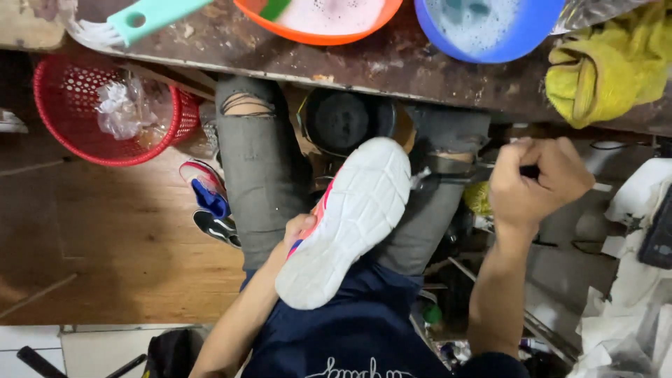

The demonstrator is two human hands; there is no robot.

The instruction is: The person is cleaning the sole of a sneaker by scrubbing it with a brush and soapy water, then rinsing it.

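- The worn wooden bench (392,59) runs across the top of my view, and I would keep the work close under its edge so the soapy water stays within reach.
- On it stand a blue basin (490,28) and an orange basin (315,21), both holding suds; beside them lie a yellow cloth (602,70) at the right and a mint-handled brush (133,17) at the left.
- A red basket (98,112) sits on the floor to the left, well apart from my hands, with crumpled plastic inside.
- The shoe (350,224) lies in my lap, white sole turned up and toe pointing toward the bench; I judge that a good angle, since the whole tread is open to work on.
- Another sneaker (210,203) rests on the floor beside my left knee.
- My left hand (297,234) reaches under the shoe's side near the heel end; only a few fingers show, curled against the pink edge, so it seems to be cradling it. A firmer hold around the middle would stop it rocking.
- My right hand (532,182) is closed in a fist round a thin dark handle at the right of the shoe; what tool it belongs to I cannot tell. I would keep the wrist low and the strokes short.
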